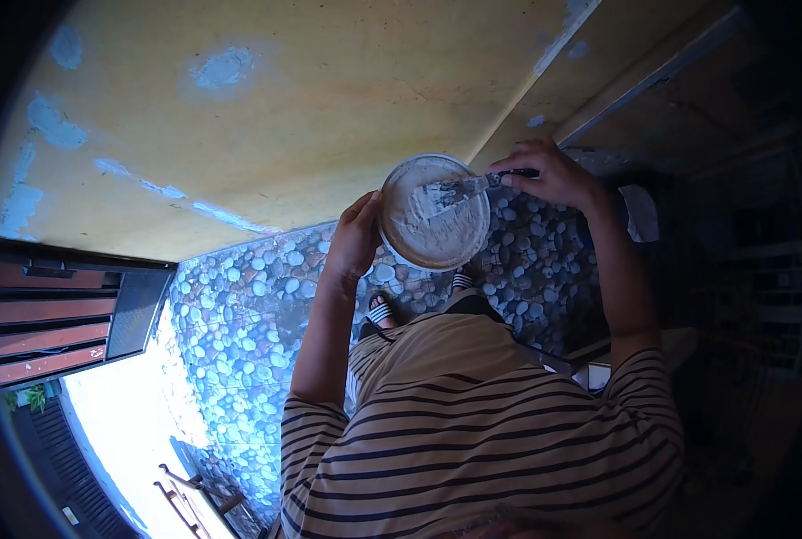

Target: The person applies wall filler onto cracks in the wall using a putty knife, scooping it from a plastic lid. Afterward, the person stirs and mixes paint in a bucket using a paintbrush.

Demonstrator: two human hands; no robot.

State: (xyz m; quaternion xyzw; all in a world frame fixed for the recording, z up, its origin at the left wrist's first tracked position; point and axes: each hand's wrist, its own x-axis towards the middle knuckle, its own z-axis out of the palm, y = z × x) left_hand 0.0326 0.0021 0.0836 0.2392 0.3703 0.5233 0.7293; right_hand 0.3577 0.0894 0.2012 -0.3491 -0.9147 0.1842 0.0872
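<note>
My left hand grips the left rim of a round white tub, its thumb at the edge. Pale filler paste coats the inside of the tub. In my right hand is a putty knife, held by its dark handle. The blade, smeared with paste, reaches over the tub from the right; whether it touches the paste I cannot tell. Just beyond the tub stands a yellowish wall with whitish filler patches.
Pebble-patterned flooring lies below, with my sandalled feet on it. At the left is a red-brown slatted panel in a dark frame. A wooden rack-like object stands at lower left. The right side is dark.
</note>
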